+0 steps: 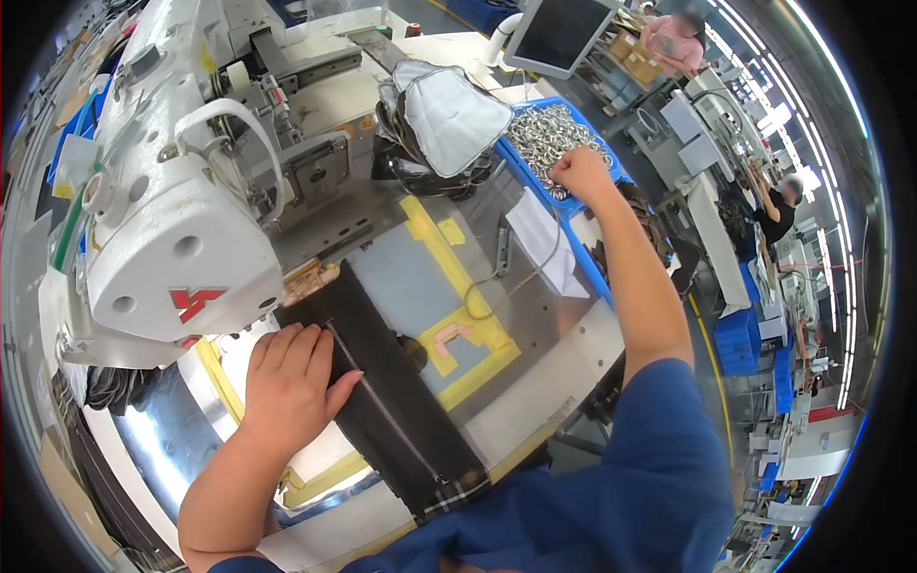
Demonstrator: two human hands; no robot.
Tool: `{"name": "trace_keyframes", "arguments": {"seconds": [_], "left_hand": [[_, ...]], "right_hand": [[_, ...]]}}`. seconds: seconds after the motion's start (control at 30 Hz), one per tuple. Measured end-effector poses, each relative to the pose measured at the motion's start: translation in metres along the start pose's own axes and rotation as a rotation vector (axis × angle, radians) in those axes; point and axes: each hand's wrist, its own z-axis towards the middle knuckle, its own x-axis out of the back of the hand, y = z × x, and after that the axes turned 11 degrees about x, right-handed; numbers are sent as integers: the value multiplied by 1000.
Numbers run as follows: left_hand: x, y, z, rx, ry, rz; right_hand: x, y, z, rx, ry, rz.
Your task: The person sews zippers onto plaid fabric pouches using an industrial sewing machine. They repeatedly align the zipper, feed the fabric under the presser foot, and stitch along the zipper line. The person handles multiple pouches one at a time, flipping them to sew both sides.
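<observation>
My left hand [294,377] lies with its palm down on the long black fabric strip with a metal zipper along it [406,392]. The four fingers are stretched and close to each other, and the thumb stands apart from them, with its tip near the zipper line. This hand does not pinch anything, it only rests flat on the cloth.

The strip lies slantwise on the worktable, just beside the big white sewing machine head [181,258], and its lower end, near a checked fabric edge [460,491], comes close to my body.

My right hand [581,177] is reached far forward, at the blue plastic tray [521,173] which is full of shiny silver metal rings [546,136]. Its fingers are bent inward and gathered together, over the near part of the rings. I cannot tell if a ring is between the fingertips, because it is too small to see.

Between my two arms there are yellow tape strips [420,224], a thin grey cord [521,285] and a white paper sheet [546,250], which lies beside the tray
</observation>
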Motion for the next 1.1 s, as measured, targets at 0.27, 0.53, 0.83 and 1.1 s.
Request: {"name": "trace_keyframes", "arguments": {"seconds": [0.27,0.53,0.83,1.1], "left_hand": [[2,-2,1,-39,-8,-75],[0,-7,-7,23,-61,-71],[4,-9,-5,85,-86,-122],[8,-6,-2,147,-167,-70]], "right_hand": [[10,-3,4,13,113,-195],[25,-220,-73,300,-79,721],[-38,-321,-64,1015,-384,563],[-53,-314,-71,1092,-225,601]]}}
